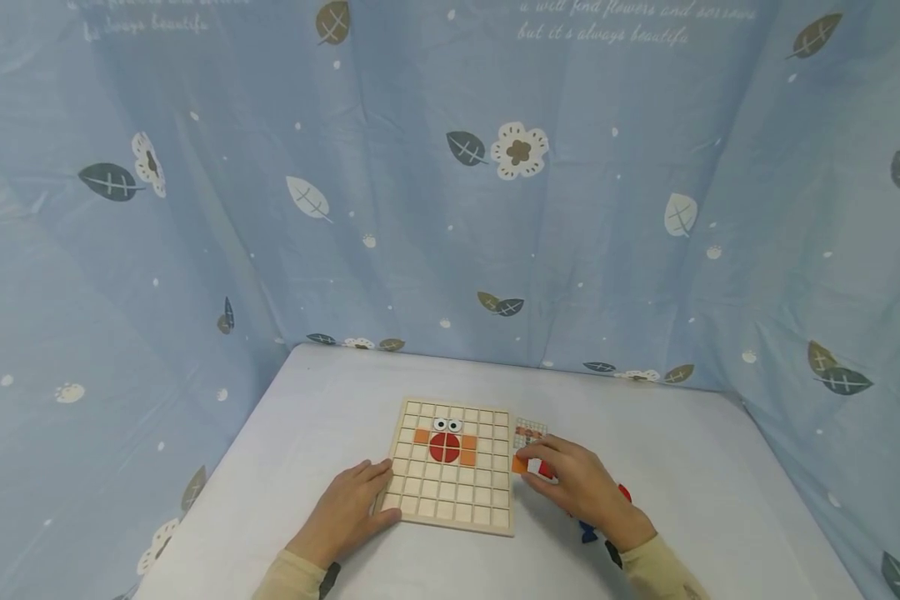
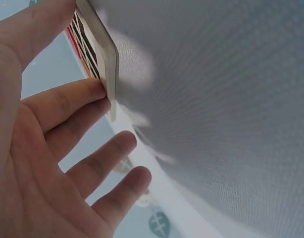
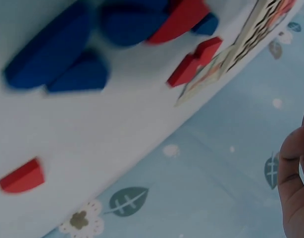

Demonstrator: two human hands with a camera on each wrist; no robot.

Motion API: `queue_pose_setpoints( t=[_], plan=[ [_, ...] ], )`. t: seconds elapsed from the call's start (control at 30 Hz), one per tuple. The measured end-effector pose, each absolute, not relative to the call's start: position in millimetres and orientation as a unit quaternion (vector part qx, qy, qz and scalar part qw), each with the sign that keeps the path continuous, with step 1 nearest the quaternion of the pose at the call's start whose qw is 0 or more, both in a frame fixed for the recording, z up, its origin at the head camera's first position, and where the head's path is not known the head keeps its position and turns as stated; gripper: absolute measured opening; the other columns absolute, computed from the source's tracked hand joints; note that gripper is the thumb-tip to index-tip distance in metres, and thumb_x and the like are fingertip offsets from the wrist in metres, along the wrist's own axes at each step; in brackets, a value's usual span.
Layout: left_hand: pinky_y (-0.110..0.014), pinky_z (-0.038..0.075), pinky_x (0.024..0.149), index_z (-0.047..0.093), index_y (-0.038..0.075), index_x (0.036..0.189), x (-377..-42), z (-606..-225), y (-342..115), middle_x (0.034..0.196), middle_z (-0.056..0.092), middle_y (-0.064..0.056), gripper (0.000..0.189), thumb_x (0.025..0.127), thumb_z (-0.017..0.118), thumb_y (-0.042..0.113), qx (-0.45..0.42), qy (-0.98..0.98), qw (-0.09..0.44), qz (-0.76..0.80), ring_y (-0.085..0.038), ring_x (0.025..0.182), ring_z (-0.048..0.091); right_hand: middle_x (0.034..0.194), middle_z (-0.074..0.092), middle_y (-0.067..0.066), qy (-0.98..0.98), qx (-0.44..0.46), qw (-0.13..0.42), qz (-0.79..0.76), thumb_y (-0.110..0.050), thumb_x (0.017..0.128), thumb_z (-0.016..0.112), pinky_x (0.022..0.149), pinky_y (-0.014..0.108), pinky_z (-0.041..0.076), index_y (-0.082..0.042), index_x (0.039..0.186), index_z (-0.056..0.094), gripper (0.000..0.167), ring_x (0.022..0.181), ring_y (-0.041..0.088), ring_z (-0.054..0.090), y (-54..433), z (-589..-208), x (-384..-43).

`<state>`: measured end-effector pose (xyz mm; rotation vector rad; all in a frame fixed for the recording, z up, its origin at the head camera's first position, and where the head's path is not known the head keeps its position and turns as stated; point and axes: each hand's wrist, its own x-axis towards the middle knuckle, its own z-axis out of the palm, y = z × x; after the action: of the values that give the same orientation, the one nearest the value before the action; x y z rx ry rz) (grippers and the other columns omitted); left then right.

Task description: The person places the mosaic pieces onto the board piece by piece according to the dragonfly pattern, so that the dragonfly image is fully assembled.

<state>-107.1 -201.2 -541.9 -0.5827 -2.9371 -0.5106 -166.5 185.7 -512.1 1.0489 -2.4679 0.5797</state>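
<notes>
A wooden grid board [image 1: 456,492] lies on the table, holding two eye tiles [image 1: 447,425], a red circle [image 1: 445,447] made of pieces, and several orange squares [image 1: 468,457]. My left hand [image 1: 351,510] touches the board's left and near edges. In the left wrist view its fingers [image 2: 87,166] are spread and fairly straight, some against the rim. Just right of the board, my right hand [image 1: 581,487] pinches an orange square tile [image 1: 520,464] between thumb and forefinger. The right wrist view catches only part of that hand [image 3: 295,183], with the tile out of sight.
A small pattern card [image 1: 531,428] lies beyond the right hand, with a red piece [image 1: 546,469] beside it. Blue pieces [image 3: 50,47] and more red ones [image 3: 23,177] are scattered to the right, partly hidden by the forearm. A blue patterned curtain [image 1: 420,275] hangs behind the table.
</notes>
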Motion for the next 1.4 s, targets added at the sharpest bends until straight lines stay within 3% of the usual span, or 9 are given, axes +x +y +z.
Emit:
queue_pose_setpoints(
  t=[0.17,0.3,0.4,0.47,0.77,0.9,1.0,1.4],
  plan=[
    [-0.057,0.043,0.108,0.064,-0.003,0.133,-107,-542,-201,0.144,0.058,-0.014,0.065,0.088,0.076,0.044,-0.190,-0.966,0.050,-0.166,-0.041,0.131,0.052,0.116,0.069,-0.007,-0.868,0.385,0.218,0.227,-0.020,0.078,0.089,0.082,0.034,0.061,-0.021,0.110,0.074,0.036,0.117,0.019,0.066,169,-511,-169],
    [-0.057,0.043,0.108,0.063,-0.003,0.133,-106,-541,-201,0.144,0.058,-0.013,0.065,0.089,0.076,0.043,-0.188,-0.967,0.048,-0.163,-0.041,0.132,0.052,0.109,0.068,-0.008,-0.861,0.388,0.235,0.230,-0.021,0.079,0.089,0.073,0.024,0.059,-0.020,0.110,0.074,0.034,0.094,0.010,0.068,155,-511,-171],
    [-0.057,0.043,0.108,0.063,-0.004,0.133,-106,-539,-201,0.144,0.058,-0.014,0.065,0.089,0.076,0.043,-0.188,-0.967,0.047,-0.165,-0.042,0.132,0.052,0.105,0.068,-0.009,-0.856,0.388,0.242,0.239,-0.022,0.080,0.088,0.063,0.017,0.051,-0.019,0.110,0.074,0.033,0.075,0.004,0.058,145,-511,-173],
    [-0.057,0.043,0.108,0.063,-0.004,0.133,-106,-539,-201,0.144,0.058,-0.014,0.065,0.089,0.076,0.043,-0.188,-0.967,0.046,-0.163,-0.042,0.132,0.052,0.104,0.068,-0.009,-0.853,0.389,0.243,0.248,-0.022,0.082,0.087,0.061,0.015,0.049,-0.019,0.110,0.074,0.032,0.071,0.005,0.056,139,-510,-175],
    [-0.056,0.043,0.109,0.063,-0.004,0.133,-107,-541,-201,0.144,0.058,-0.014,0.066,0.089,0.076,0.044,-0.190,-0.968,0.048,-0.158,-0.041,0.131,0.052,0.106,0.069,-0.007,-0.835,0.406,0.258,0.267,-0.021,0.083,0.086,0.060,0.015,0.050,-0.016,0.112,0.075,0.032,0.070,0.008,0.060,108,-506,-184],
    [-0.057,0.044,0.107,0.064,-0.004,0.132,-107,-540,-201,0.143,0.058,-0.014,0.065,0.088,0.077,0.042,-0.194,-0.967,0.054,-0.158,-0.041,0.130,0.054,0.105,0.069,-0.006,-0.839,0.405,0.264,0.249,-0.024,0.082,0.086,0.063,0.018,0.055,-0.018,0.113,0.076,0.033,0.079,0.007,0.065,94,-502,-188],
    [-0.057,0.045,0.106,0.064,-0.004,0.131,-106,-539,-202,0.142,0.059,-0.014,0.064,0.088,0.077,0.042,-0.197,-0.966,0.057,-0.159,-0.042,0.129,0.054,0.104,0.069,-0.007,-0.843,0.409,0.257,0.238,-0.025,0.084,0.085,0.068,0.022,0.058,-0.020,0.113,0.076,0.031,0.087,0.007,0.067,84,-498,-192],
    [-0.057,0.045,0.105,0.064,-0.004,0.132,-108,-540,-203,0.142,0.059,-0.014,0.064,0.089,0.076,0.042,-0.200,-0.966,0.054,-0.155,-0.042,0.129,0.054,0.107,0.068,-0.007,-0.858,0.416,0.208,0.219,-0.030,0.094,0.074,0.075,0.023,0.059,-0.023,0.114,0.077,0.022,0.093,0.008,0.066,50,-482,-217]
  ],
)
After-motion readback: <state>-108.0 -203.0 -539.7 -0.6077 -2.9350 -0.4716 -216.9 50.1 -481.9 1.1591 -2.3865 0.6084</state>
